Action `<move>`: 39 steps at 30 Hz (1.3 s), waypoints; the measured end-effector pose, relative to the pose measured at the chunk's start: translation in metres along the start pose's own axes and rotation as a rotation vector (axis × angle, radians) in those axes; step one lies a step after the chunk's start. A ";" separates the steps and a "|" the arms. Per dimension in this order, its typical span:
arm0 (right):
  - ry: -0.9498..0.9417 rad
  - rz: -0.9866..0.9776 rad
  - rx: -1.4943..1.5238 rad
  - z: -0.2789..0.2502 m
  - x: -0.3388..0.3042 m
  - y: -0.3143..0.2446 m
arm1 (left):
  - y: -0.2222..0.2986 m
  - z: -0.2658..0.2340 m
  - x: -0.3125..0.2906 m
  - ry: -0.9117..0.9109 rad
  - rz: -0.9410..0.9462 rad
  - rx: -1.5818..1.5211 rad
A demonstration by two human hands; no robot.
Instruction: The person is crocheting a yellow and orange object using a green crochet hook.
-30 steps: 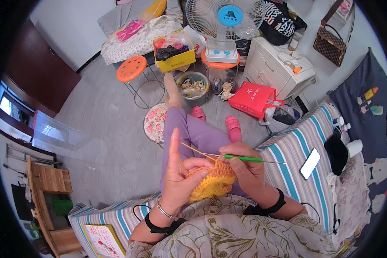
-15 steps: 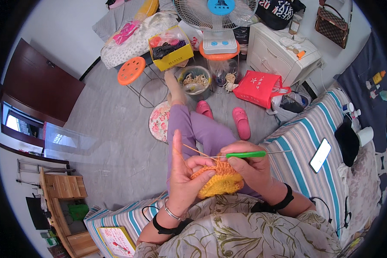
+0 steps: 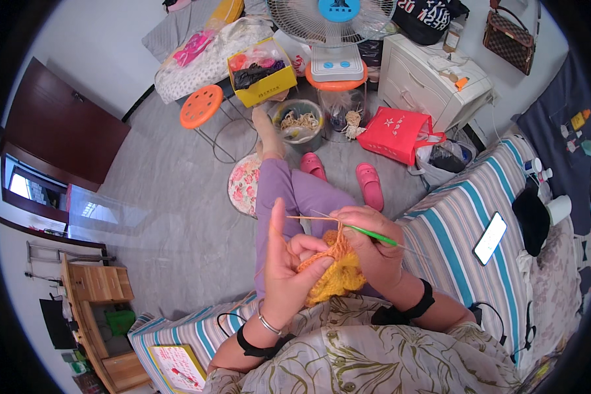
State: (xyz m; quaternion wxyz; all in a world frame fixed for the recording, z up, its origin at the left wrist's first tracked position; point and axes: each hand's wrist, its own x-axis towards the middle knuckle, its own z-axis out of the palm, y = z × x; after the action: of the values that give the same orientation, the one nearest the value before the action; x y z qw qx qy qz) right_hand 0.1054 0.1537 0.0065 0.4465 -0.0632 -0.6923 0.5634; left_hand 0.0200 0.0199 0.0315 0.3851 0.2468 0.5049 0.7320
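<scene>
My left hand (image 3: 290, 266) pinches the edge of a crocheted piece (image 3: 338, 279), orange along the top and yellow below. Its index finger points up, with a strand of orange yarn (image 3: 308, 218) running across to the hook. In my right hand (image 3: 382, 259) is a crochet hook (image 3: 373, 235) with a green grip and thin metal ends, gripped between thumb and fingers. Its hooked end points to the upper left, above the piece, and an orange loop stretches up to it. The work is held over my lap, above purple trousers (image 3: 276, 187).
A phone (image 3: 489, 238) with a lit screen lies on the striped couch cover (image 3: 450, 233) to my right. Ahead stand an orange stool (image 3: 201, 107), a bucket of yarn (image 3: 318, 141), a red bag (image 3: 393, 134) and a fan (image 3: 289, 23). Pink slippers (image 3: 370, 186) rest on the floor.
The hook has tilted from nearly level to slanting up to the left, with its grip lower on the right. My right hand has turned with it, pulling an orange loop upward from the piece.
</scene>
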 end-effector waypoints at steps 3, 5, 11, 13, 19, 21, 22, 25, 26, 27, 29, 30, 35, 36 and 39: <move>0.048 0.214 0.271 0.004 -0.005 -0.003 | 0.003 -0.004 0.001 -0.024 -0.075 -0.225; 0.044 0.393 0.425 0.005 -0.003 -0.008 | 0.005 -0.010 0.002 -0.034 -0.107 -0.261; -0.124 0.638 0.749 -0.009 0.013 -0.004 | 0.010 -0.016 0.000 -0.071 -0.178 -0.376; -0.190 0.623 0.807 -0.013 0.016 -0.002 | 0.010 -0.015 0.000 -0.074 -0.197 -0.404; -0.324 0.459 0.589 -0.021 0.021 -0.005 | 0.009 -0.016 0.000 -0.072 -0.199 -0.419; -0.395 0.321 0.407 -0.027 0.029 -0.014 | 0.007 -0.016 -0.001 -0.056 -0.161 -0.375; -0.459 0.182 0.222 -0.028 0.031 -0.016 | 0.004 -0.017 -0.001 -0.053 -0.160 -0.374; -0.375 -0.207 -0.022 -0.022 0.027 -0.017 | -0.002 -0.017 0.000 0.002 -0.104 -0.208; -0.377 -0.211 -0.020 -0.021 0.026 -0.016 | -0.001 -0.016 0.001 0.023 -0.112 -0.245; -0.401 -0.295 -0.104 -0.020 0.025 -0.014 | 0.001 -0.014 0.001 0.043 -0.119 -0.281; -0.427 -0.383 -0.189 -0.018 0.020 -0.011 | 0.001 -0.012 0.001 0.050 -0.141 -0.338; -0.382 -0.437 -0.236 -0.017 0.017 -0.010 | 0.001 -0.010 0.001 0.055 -0.168 -0.395; -0.256 -0.539 -0.300 -0.010 0.010 -0.001 | 0.005 0.006 0.003 0.079 -0.184 -0.463; -0.205 -0.529 -0.344 -0.007 0.010 0.000 | 0.006 0.008 0.003 0.089 -0.154 -0.426; -0.156 -0.483 -0.369 -0.003 0.008 0.000 | 0.003 0.004 0.004 0.101 -0.024 -0.212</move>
State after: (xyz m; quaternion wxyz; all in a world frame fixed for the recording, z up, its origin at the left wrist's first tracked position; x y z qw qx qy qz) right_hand 0.1028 0.1611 0.0111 0.4938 0.0668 -0.8100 0.3090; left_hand 0.0201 0.0250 0.0355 0.3919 0.1614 0.4463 0.7881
